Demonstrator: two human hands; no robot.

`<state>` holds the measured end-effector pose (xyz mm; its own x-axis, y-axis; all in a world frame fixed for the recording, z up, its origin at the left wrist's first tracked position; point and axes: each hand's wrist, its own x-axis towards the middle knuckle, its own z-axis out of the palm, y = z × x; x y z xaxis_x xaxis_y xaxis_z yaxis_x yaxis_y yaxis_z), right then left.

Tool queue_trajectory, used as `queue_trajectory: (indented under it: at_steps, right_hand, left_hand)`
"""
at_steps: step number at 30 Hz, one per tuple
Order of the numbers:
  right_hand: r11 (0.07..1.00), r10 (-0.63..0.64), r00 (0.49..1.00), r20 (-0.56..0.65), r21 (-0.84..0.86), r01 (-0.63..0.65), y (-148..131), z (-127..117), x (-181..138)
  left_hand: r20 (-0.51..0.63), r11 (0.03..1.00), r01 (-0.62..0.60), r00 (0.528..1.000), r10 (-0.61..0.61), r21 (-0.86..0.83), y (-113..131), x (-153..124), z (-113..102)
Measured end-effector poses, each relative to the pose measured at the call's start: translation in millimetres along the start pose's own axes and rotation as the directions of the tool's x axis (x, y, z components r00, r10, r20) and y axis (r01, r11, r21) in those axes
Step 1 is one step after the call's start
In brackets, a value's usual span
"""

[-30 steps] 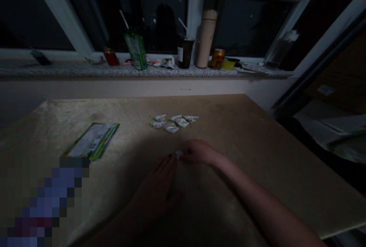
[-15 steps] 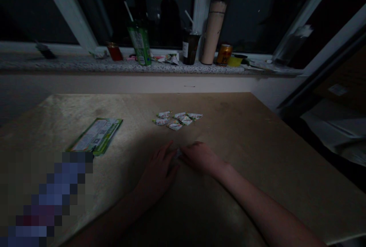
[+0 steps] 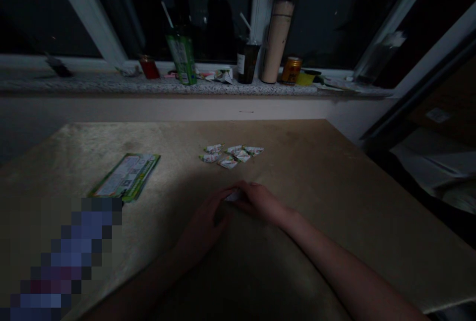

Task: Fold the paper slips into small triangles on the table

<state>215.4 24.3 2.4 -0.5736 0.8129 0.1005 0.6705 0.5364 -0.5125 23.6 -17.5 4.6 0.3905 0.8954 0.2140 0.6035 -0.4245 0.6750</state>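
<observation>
Close together over the table's middle, both hands meet at a small pale folded paper piece (image 3: 233,195), mostly hidden by fingers. My right hand (image 3: 260,199) is closed around its right side. Fingers stretched forward, my left hand (image 3: 208,217) reaches the piece's left edge, its thumb held apart below; the dim light hides how firmly it touches. Just beyond the hands lies a loose group of several small folded paper pieces (image 3: 228,162), white with green and orange print. A flat green-and-white printed packet (image 3: 128,175) rests to the left.
A blurred-out blue patch (image 3: 74,241) covers the lower left of the table (image 3: 316,162). Along the granite windowsill (image 3: 122,83) stand a red jar (image 3: 149,67), a green cup (image 3: 183,58) with a straw, a dark cup (image 3: 246,63), a tall pinkish flask (image 3: 277,43) and a golden can (image 3: 291,71).
The fingers of both hands have drawn together at the small paper piece, and more of its pale surface shows. My left fingertips have moved right and slightly forward. The other pieces lie still.
</observation>
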Motion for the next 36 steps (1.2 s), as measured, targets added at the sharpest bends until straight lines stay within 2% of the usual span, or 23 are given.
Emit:
queue_trajectory:
  at_steps: [3, 6, 8, 13, 18, 23, 26, 30, 36]
  right_hand:
    - [0.991, -0.011, 0.998, -0.068, 0.133, 0.020, -1, 4, -1]
    - [0.948, 0.008, 0.995, -0.104, 0.318, 0.025, -5, 6, -2]
    - [0.923, 0.025, 0.990, -0.136, 0.384, 0.029, -8, 6, -2]
    - [0.956, -0.024, 0.956, -0.292, 0.272, 0.107, -9, 10, -1]
    - [0.982, -0.032, 0.979, -0.204, 0.179, 0.069, -9, 15, -6]
    - [0.952, -0.024, 0.986, -0.166, 0.297, 0.073, -15, 16, -11]
    - [0.922, 0.012, 0.984, -0.177, 0.384, 0.058, -18, 15, -11]
    - [0.918, 0.081, 0.975, -0.205, 0.397, 0.007, -15, 13, -11]
    - [0.917, 0.086, 0.965, -0.248, 0.398, 0.021, -13, 12, -10]
  left_hand:
    - [-0.036, 0.998, 0.053, 0.998, -0.054, -0.030, -2, -1, 1]
    - [-0.075, 0.994, 0.088, 0.993, -0.093, -0.070, -6, -1, 2]
    - [-0.079, 0.990, 0.110, 0.990, -0.116, -0.083, -6, 0, 1]
    - [-0.076, 0.996, 0.051, 0.996, -0.056, -0.072, -6, 2, 0]
    - [-0.034, 0.999, -0.008, 0.999, 0.006, -0.035, -6, 5, 2]
    - [0.046, 0.998, -0.031, 0.998, 0.034, -0.061, -3, 6, 2]
    - [0.087, 0.991, 0.025, 0.996, -0.013, -0.134, -3, 7, 1]
    - [0.150, 0.971, 0.127, 0.984, -0.097, -0.205, -3, 10, -2]
    - [0.078, 0.998, 0.020, 0.997, -0.024, 0.057, 6, 17, -9]
